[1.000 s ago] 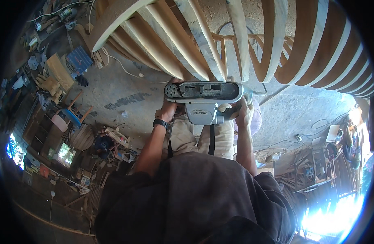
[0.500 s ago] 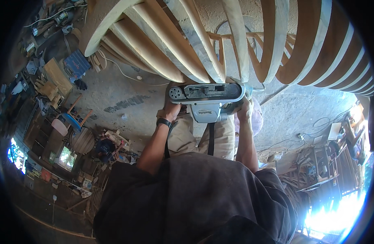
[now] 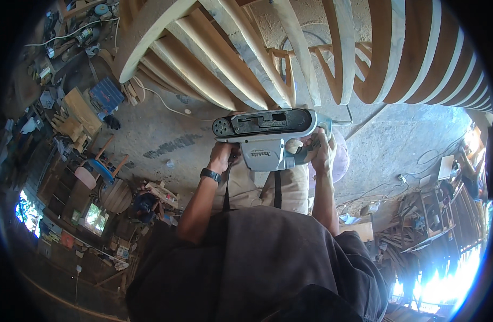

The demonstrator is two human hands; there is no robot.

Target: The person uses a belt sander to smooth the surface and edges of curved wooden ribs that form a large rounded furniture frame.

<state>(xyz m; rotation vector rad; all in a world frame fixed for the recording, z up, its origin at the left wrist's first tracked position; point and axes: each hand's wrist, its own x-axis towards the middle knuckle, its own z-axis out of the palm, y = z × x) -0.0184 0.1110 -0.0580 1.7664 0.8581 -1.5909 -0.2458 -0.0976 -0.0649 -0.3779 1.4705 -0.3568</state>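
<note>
I hold a grey belt sander [image 3: 268, 134] with both hands, level in front of my chest. My left hand [image 3: 223, 155], with a black watch on its wrist, grips the sander's front end from below. My right hand [image 3: 320, 151] is closed around the rear handle. The sander's top sits just under a curved wooden slat [image 3: 260, 64] of a large ribbed wooden frame [image 3: 375, 59] that arches above it. Whether the tool touches the slat is not visible. A cable [image 3: 346, 121] leaves the sander's right end.
Concrete floor [image 3: 150, 134] lies beyond my arms. A cluttered workbench area with tools, a blue case [image 3: 107, 94] and a stool [image 3: 99, 169] fills the left side. Wood scraps and racks [image 3: 418, 220] stand at the right. A white cord [image 3: 166, 104] runs over the floor.
The sander and both hands have shifted slightly to the right and a little lower along the wooden slats. My grip is unchanged.
</note>
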